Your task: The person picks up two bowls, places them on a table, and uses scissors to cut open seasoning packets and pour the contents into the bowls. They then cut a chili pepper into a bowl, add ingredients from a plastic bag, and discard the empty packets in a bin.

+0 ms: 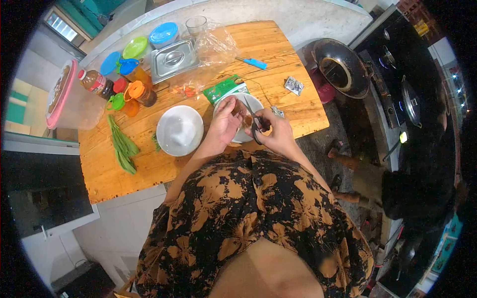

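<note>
My right hand (279,133) grips black-handled scissors (256,130), whose blades point up and left over a white bowl (257,103). Facing it, my left hand (224,124) pinches a small brownish packet (240,108) beside the blades; its exact kind is hard to make out. Some brown and orange contents show inside the bowl, partly covered by my hands. Behind the bowl lies a green packet (221,89). A silvery torn sachet (277,111) rests close to my right hand.
An empty-looking white bowl (180,130) stands left, near green leafy vegetables (121,144). Sauce bottles (130,99), a lidded steel container (175,59), a blue lighter (256,63) and another sachet (294,85) share the table. A wok (343,69) and another person's legs (353,169) are right.
</note>
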The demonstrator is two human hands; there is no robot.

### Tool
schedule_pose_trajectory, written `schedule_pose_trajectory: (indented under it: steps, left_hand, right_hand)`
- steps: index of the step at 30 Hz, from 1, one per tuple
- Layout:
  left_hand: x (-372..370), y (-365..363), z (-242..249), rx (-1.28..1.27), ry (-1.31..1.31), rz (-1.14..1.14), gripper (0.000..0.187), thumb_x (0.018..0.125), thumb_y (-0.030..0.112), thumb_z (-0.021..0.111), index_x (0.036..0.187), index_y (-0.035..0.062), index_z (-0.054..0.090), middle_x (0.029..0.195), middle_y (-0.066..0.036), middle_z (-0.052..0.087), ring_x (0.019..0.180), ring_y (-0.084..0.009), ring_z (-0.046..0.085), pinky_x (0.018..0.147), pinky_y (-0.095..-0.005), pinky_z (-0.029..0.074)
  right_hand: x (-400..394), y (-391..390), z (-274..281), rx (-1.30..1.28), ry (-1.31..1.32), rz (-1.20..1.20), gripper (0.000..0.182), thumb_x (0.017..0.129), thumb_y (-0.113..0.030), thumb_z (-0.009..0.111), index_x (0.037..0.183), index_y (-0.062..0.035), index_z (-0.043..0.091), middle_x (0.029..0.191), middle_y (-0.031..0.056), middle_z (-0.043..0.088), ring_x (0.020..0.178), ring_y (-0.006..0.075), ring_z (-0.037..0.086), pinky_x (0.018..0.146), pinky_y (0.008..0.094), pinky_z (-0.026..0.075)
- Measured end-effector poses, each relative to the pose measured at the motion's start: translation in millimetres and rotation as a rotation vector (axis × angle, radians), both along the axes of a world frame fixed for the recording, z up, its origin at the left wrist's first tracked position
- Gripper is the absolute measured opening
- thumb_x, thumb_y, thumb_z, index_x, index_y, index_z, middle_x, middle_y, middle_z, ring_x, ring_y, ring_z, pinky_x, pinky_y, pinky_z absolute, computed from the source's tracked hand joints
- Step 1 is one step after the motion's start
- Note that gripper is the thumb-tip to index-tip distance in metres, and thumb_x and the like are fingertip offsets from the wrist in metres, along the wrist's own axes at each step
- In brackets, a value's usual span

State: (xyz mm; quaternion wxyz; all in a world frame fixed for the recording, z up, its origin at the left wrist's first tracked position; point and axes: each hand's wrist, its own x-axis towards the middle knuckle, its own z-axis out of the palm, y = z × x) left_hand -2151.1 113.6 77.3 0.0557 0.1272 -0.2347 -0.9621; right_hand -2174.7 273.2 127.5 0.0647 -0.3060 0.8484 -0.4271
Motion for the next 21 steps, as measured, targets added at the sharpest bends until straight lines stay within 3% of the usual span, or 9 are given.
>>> schedule_pose_trajectory:
  steps: [3,5,8,9,11,18,21]
  left_hand:
    - [-0.3,-3.5,-12.6,0.006,0.051,-0.032,0.012,0.086,0.014,0.052,0.097,0.0096,0.052,0.088,-0.001,0.054,0.085,-0.013,0.052,0.079,-0.0302,0.042]
    - [0.5,-3.6,-15.3,0.015,0.077,-0.043,0.013,0.086,0.015,0.052,0.097,0.0094,0.052,0.088,-0.001,0.055,0.084,-0.0133,0.052,0.078,-0.03,0.042]
    - [0.6,-2.9,-8.9,-0.001,0.117,-0.088,0.013,0.086,0.017,0.051,0.096,0.0089,0.051,0.086,-0.002,0.055,0.083,-0.014,0.053,0.077,-0.0298,0.042]
    - [0.6,-2.8,-7.2,-0.021,0.123,-0.122,0.013,0.086,0.017,0.051,0.095,0.0085,0.051,0.085,-0.003,0.055,0.082,-0.0144,0.053,0.076,-0.0298,0.043]
    - [0.6,-1.8,-6.9,-0.026,0.12,-0.157,0.013,0.087,0.018,0.05,0.095,0.0082,0.051,0.085,-0.003,0.055,0.081,-0.0148,0.053,0.075,-0.0302,0.043]
    - [-3.5,2.7,-12.7,-0.009,0.13,-0.179,0.013,0.087,0.015,0.049,0.098,0.0092,0.051,0.088,-0.004,0.057,0.077,-0.015,0.054,0.066,-0.0317,0.044]
    - [-3.7,5.4,-6.3,-0.002,0.125,-0.177,0.013,0.087,0.015,0.049,0.099,0.0098,0.051,0.091,-0.003,0.056,0.082,-0.0151,0.053,0.071,-0.0306,0.043]
  right_hand:
    - [9.4,0.1,7.9,0.159,-0.017,-0.031,0.039,0.065,-0.03,0.072,0.091,-0.0057,0.056,0.064,0.0056,0.056,0.059,0.0146,0.056,0.055,0.0268,0.044]
    - [9.5,1.5,0.3,0.178,0.07,-0.009,0.042,0.064,-0.033,0.068,0.096,-0.0097,0.055,0.072,0.0112,0.061,0.065,0.0265,0.061,0.055,0.0354,0.046]
    - [10.3,-0.3,-1.6,0.191,0.079,-0.028,0.042,0.065,-0.034,0.068,0.096,-0.0107,0.054,0.073,0.0116,0.061,0.065,0.0272,0.061,0.056,0.0362,0.047]
    - [9.9,-1.8,0.7,0.19,0.081,-0.029,0.042,0.065,-0.034,0.068,0.096,-0.0107,0.054,0.073,0.0116,0.061,0.065,0.0272,0.061,0.056,0.0362,0.047]
    - [10.8,-3.6,5.8,0.234,0.079,-0.066,0.042,0.065,-0.034,0.071,0.093,-0.007,0.055,0.067,0.0066,0.058,0.062,0.0198,0.059,0.056,0.0305,0.046]
    - [9.9,3.4,5.7,0.2,0.092,-0.08,0.04,0.065,-0.032,0.07,0.094,-0.0077,0.055,0.065,0.0069,0.058,0.06,0.0208,0.059,0.055,0.0312,0.045]
    - [10.0,6.2,6.4,0.186,0.094,-0.096,0.04,0.065,-0.031,0.069,0.094,-0.0065,0.055,0.064,0.0076,0.058,0.058,0.021,0.058,0.053,0.0311,0.044]
